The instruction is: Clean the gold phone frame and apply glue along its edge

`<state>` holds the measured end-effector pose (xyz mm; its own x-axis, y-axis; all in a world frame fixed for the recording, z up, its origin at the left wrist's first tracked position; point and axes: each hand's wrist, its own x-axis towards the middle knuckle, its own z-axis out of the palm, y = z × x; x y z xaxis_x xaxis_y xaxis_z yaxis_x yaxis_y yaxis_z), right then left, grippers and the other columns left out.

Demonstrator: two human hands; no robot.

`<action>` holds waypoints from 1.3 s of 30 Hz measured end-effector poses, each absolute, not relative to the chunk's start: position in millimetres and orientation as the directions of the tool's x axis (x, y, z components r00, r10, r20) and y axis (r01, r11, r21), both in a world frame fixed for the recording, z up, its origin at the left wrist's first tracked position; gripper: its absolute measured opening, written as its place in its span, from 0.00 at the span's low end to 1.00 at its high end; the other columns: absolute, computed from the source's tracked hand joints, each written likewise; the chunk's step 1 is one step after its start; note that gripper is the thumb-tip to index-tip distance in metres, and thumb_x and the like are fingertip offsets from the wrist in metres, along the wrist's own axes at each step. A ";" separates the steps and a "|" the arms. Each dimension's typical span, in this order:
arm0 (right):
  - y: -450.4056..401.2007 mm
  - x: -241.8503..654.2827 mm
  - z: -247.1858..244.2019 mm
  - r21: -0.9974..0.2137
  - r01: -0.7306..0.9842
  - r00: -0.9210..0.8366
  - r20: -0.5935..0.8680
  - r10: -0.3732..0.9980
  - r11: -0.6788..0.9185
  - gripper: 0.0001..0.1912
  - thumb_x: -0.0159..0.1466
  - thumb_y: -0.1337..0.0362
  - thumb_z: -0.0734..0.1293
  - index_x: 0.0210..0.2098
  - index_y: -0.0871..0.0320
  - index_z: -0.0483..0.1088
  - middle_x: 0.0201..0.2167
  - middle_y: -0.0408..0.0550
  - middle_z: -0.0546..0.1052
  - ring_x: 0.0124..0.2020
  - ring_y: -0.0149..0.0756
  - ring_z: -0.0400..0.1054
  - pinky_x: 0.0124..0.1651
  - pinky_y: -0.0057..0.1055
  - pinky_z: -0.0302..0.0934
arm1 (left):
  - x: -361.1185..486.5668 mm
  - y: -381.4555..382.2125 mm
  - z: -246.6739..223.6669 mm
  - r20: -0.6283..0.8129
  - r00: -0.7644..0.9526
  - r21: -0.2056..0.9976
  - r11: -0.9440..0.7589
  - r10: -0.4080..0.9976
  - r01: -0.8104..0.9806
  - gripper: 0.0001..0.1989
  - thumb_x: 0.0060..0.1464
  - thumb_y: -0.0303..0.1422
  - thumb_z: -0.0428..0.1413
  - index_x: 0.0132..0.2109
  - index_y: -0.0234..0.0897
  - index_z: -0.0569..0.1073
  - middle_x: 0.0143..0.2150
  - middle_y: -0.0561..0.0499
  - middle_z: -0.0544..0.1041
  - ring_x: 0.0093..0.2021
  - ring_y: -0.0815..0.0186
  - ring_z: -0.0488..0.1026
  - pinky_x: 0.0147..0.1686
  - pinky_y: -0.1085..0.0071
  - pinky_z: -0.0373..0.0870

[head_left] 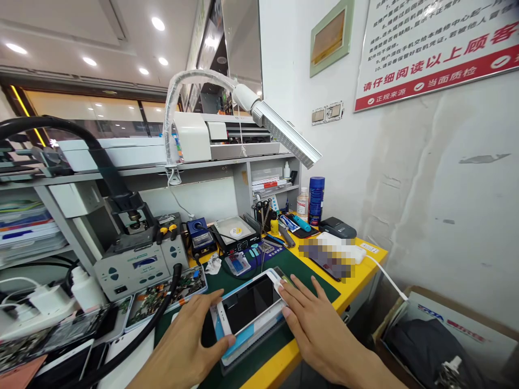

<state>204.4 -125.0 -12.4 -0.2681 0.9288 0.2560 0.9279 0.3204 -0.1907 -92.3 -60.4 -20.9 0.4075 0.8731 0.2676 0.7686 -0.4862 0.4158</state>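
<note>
A white wall (417,189) fills the right side, stained and chipped in patches. It carries a Chinese-text notice board (438,54) with a red band and, further left, a pale green-framed panel (329,37) above paired switch plates (327,113). Round downlights (158,24) glow in the pale ceiling (60,46); a yellow light strip (23,107) slants beside dark-framed glass panes (101,119). Grey shelving (243,189) backs the yellow desk (367,259), under a gooseneck LED lamp (288,132).

Arched white lamp (286,131), blue can (317,201) beside clear bottle (302,203), grey bench machine (138,274), red-and-white wall sign (440,54)
</note>
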 end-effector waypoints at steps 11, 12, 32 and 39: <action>-130.8 190.3 -14.2 -0.166 0.922 -0.300 0.271 0.915 0.351 0.28 0.78 0.54 0.49 0.71 0.58 0.58 0.72 0.50 0.56 0.74 0.57 0.45 0.71 0.71 0.36 | -102.7 -56.5 -24.0 0.258 0.463 0.385 -0.530 0.848 0.756 0.31 0.60 0.43 0.56 0.69 0.48 0.62 0.68 0.45 0.70 0.67 0.47 0.68 0.61 0.53 0.71; -131.4 187.0 -13.7 -0.181 0.915 -0.306 0.271 0.912 0.361 0.28 0.77 0.54 0.49 0.71 0.57 0.58 0.72 0.50 0.57 0.74 0.57 0.45 0.72 0.70 0.35 | -102.2 -56.8 -24.3 0.268 0.468 0.387 -0.539 0.842 0.748 0.31 0.60 0.42 0.57 0.69 0.47 0.63 0.67 0.45 0.70 0.67 0.47 0.68 0.62 0.53 0.71; -118.8 120.5 -28.1 -0.357 0.724 -0.522 0.276 0.807 0.590 0.31 0.77 0.50 0.48 0.70 0.60 0.60 0.71 0.52 0.60 0.74 0.59 0.46 0.69 0.73 0.24 | -98.7 -59.2 -21.2 0.304 0.479 0.337 -0.563 0.824 0.755 0.31 0.57 0.39 0.58 0.67 0.45 0.66 0.65 0.45 0.74 0.67 0.48 0.69 0.62 0.51 0.70; -116.0 107.0 -11.0 -0.328 0.751 -0.501 0.281 0.818 0.573 0.30 0.77 0.52 0.48 0.70 0.61 0.61 0.71 0.53 0.61 0.74 0.57 0.47 0.70 0.72 0.26 | -100.8 -58.6 -22.2 0.294 0.468 0.413 -0.552 0.833 0.724 0.33 0.55 0.33 0.58 0.67 0.45 0.66 0.67 0.44 0.71 0.67 0.48 0.68 0.64 0.52 0.68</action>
